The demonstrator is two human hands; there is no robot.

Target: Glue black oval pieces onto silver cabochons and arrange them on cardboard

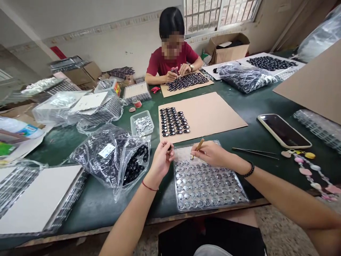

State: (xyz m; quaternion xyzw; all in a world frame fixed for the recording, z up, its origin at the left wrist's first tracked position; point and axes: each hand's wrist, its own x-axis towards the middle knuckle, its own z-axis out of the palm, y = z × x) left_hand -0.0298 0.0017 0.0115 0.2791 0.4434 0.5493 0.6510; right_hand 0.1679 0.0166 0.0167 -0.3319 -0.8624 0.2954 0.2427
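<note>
The clear plastic tray of round silvery domes (183, 153) lies at lower centre of the frame. Its near edge is level with the wooden front lip of the dark green table (255, 103), and its far edge stops just short of the brown cardboard sheet (213, 113), with a thin strip of green between them. Rows of glossy black oval pieces (174, 122) fill the sheet's left part, and plain board runs on to their right. A crumpled clear plastic bag of black pieces (112, 156) crowds the tray's left side, its mouth toward the tray. Above the bag stands a small clear plastic box of silver bits (142, 124). On the right, open green reaches out to thin metal tweezers (253, 151), a dark-screened phone in a pale case (283, 131) and a string of pastel beads (306, 167). The left hand (161, 160) rises from the lower edge on a slanting forearm with a red thread at the wrist. It sits at the tray's upper left corner with its fingers curled in, thumb and forefinger pinched on what looks like a small dark piece (169, 147). The right hand (210, 153) comes in from the lower right, a black bead bracelet on its wrist, and rests over the tray's far right part. Its fingers close narrowly on a short tan stick (199, 145), held like a pen with the tip down on the tray's far row. At top centre a person in a red shirt (160, 64) holds both hands over a second cardboard sheet (170, 93) of dark pieces.
</note>
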